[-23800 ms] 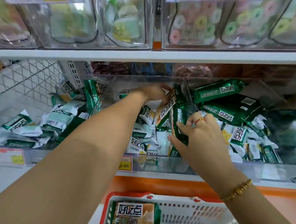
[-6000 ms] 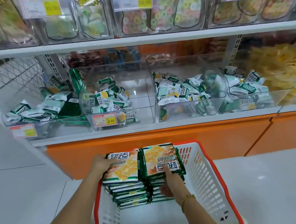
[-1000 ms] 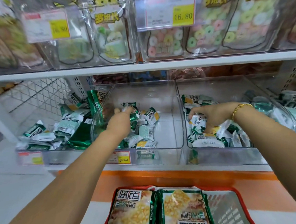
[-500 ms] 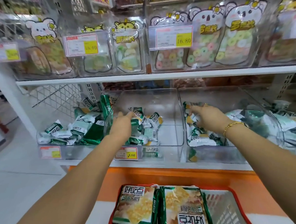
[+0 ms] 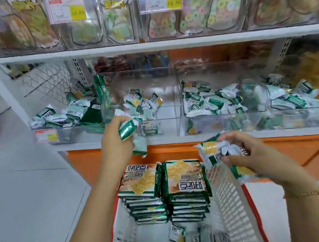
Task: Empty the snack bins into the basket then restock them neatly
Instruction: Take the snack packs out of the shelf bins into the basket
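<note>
The basket [image 5: 231,208] sat closest, two stacks of big packs [image 5: 139,179] inside. Higher up, the left hand [image 5: 115,142] gripped small green packs [image 5: 127,131], the right hand [image 5: 254,157] gripped more — behind, the snack bins [image 5: 168,80] on the shelf [image 5: 228,137] held some.

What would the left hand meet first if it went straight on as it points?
Most likely the clear front wall of the middle bin, just beyond the left hand; depth is uncertain.
</note>
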A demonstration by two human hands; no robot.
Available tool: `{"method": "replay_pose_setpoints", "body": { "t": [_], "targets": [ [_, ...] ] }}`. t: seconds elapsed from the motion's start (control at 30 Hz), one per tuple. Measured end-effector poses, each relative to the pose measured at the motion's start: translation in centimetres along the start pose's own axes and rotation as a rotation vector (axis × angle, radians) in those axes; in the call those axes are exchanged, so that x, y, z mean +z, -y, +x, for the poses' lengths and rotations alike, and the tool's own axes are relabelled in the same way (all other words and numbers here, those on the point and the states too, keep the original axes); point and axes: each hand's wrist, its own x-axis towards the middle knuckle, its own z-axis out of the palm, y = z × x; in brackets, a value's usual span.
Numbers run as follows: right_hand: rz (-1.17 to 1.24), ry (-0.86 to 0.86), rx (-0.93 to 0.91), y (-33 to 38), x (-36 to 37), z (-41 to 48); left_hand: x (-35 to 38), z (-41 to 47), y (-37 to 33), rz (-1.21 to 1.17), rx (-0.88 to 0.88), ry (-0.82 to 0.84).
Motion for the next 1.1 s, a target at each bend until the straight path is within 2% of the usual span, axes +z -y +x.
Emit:
{"method": "replay_pose_setpoints", "body": {
  "t": [0.07,0.17,0.23,0.33,0.53,0.7,0.8,0.93,1.03,1.1],
  "targets": [
    [-0.030,0.187,0.117,-3.2,1.3,-1.4,-0.2,-4.1,0.5,-0.077,-0.086,0.089],
    [-0.129,0.393,0.332,-8.4,4.3,-1.7,1.7,-10.0,2.4,-0.120,-0.251,0.410],
    [-0.203,0.490,0.473,-11.8,6.6,-1.3,4.3,-13.1,4.3,0.012,-0.291,0.652],
    [-0.339,0.580,0.589,-16.2,9.4,-0.9,8.5,-16.1,7.8,0.200,-0.347,0.863],
    [-0.351,0.474,0.698,-22.4,14.4,-1.3,12.7,-19.5,12.2,0.361,-0.360,1.185],
    [-0.426,0.565,0.726,-24.6,16.2,-2.1,14.5,-19.4,15.1,0.434,-0.435,1.267],
    [-0.457,0.515,0.711,-24.8,15.9,-1.6,14.7,-19.6,16.3,0.462,-0.525,1.322],
    [-0.508,0.490,0.655,-23.1,13.7,-0.7,14.2,-20.1,16.6,0.562,-0.559,1.507],
    [-0.424,0.500,0.678,-18.4,10.6,1.0,13.4,-17.6,15.0,0.626,-0.523,1.596],
    [-0.295,0.484,0.645,-13.2,7.8,2.0,12.3,-14.0,12.1,0.511,-0.605,1.607]
  ]
}}
